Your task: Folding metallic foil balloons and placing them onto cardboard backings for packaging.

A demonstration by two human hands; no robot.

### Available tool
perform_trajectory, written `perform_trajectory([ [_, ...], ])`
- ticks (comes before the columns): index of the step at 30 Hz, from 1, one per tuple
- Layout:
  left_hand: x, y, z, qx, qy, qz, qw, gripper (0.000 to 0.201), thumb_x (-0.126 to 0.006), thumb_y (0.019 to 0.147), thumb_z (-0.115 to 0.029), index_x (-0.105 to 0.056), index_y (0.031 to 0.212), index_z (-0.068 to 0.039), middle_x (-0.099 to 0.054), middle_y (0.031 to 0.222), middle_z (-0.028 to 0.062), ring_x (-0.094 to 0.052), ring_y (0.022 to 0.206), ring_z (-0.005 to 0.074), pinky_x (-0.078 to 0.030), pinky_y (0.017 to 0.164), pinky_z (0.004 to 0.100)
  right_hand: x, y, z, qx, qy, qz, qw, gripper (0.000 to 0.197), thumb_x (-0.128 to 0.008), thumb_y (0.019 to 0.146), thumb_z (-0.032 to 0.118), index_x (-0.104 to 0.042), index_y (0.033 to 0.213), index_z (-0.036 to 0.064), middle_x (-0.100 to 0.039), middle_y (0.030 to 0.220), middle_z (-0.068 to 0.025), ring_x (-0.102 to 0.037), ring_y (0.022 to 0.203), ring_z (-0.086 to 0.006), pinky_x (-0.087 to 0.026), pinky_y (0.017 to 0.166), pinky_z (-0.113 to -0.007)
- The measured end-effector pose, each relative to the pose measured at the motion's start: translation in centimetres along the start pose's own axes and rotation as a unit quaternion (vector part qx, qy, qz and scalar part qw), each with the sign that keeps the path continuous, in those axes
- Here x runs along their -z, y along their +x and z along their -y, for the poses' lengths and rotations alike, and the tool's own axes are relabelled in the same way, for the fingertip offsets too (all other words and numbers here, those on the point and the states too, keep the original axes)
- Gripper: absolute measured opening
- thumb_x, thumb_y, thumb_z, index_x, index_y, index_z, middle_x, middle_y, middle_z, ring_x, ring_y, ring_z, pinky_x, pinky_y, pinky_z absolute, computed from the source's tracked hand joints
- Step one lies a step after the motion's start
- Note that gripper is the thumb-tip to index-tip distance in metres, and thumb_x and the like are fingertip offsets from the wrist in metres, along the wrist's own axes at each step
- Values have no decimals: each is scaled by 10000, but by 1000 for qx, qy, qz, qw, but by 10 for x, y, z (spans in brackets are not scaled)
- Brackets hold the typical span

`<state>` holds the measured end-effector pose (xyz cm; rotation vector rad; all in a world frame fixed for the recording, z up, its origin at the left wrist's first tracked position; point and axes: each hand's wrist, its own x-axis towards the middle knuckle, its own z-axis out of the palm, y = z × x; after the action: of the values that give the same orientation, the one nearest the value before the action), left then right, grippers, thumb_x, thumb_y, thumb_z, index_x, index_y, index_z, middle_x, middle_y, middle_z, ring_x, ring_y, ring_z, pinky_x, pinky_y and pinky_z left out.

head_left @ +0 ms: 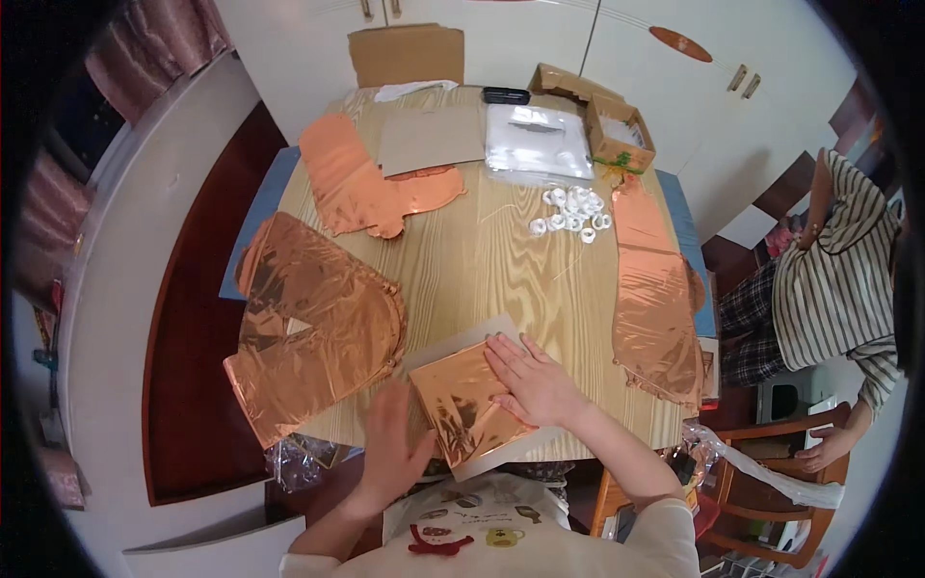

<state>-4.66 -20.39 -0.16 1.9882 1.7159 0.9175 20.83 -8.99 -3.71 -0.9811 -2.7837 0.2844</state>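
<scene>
Folded copper foil balloon (462,403) under flat right hand (533,383), left hand (393,441) beside it

Single head-worn fisheye view, looking steeply down at close range, wooden table (482,270) stretching away beyond the fingers, edges bending outward.

Wooden table (482,260), white cabinets (540,39), pink curtains (154,48)

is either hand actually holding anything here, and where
Nothing is gripped. The right hand lies flat on the folded copper foil piece, pressing its right side; the blurred left hand is at its left edge.
</scene>
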Motion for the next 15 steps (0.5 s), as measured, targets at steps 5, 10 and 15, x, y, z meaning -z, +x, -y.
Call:
perform_trajectory([
  [5, -24, 40, 20, -156, 146, 166, 963, 944, -724, 756, -565, -403, 1419, 24, -345, 1475, 295, -337, 1374, 462, -242, 1154, 530, 2, 5, 3, 6, -2, 7, 1000, 706, -513, 945, 446, -371, 1457, -18, -343, 1540, -176, -288, 1453, -281, -195, 1194, -458],
  [10, -26, 45, 24, -165, 183, 197, 949, 1149, -676, 656, -745, -380, 1425, 57, -309, 1508, 298, -282, 1417, 454, -199, 1173, 529, 12, 6, -1, 16, 26, 18, 999, 897, -596, 845, 587, -360, 1461, -21, -337, 1542, -180, -281, 1455, -290, -192, 1191, -477],
  [15, -23, 46, 24, -168, 203, 222, 939, 1262, -674, 581, -802, -361, 1431, 76, -287, 1520, 304, -263, 1427, 454, -184, 1181, 516, 19, 6, -13, 49, 5, 82, 995, 1241, -679, 605, 747, -283, 1493, -24, -278, 1573, -174, -236, 1476, -284, -161, 1195, -486],
])
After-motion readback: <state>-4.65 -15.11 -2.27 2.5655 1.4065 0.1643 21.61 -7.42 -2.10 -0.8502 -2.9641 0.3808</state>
